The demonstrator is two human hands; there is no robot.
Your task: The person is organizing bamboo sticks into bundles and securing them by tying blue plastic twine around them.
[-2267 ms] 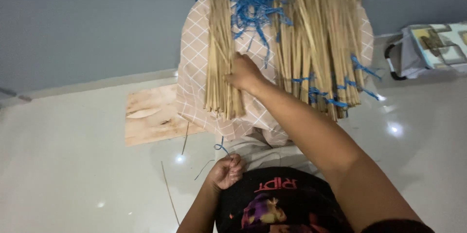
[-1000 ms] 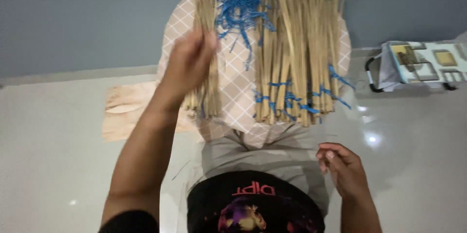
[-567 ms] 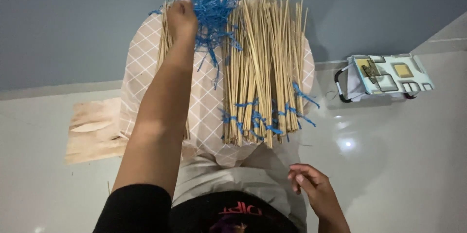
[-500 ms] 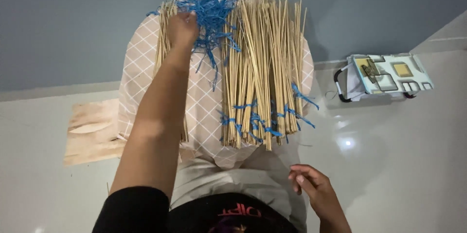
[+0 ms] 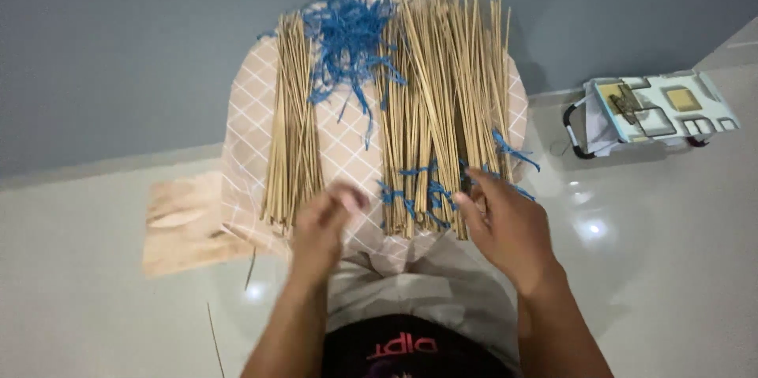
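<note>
Right hand open, fingertips at the tied stick bundles' near ends, grasping nothing. Left hand blurred; grip unclear, just beside loose sticks.

Two stick piles, one blue string tangle, two hands.

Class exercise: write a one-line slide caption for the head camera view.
Both hands hover at the near ends of bamboo sticks and blue ties spread across a checked cloth.

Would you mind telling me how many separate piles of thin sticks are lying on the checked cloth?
2. A narrow loose pile lies on the left of the checked cloth. A wider pile, partly tied with blue string, lies on the right. The right hand covers its near end.
</note>
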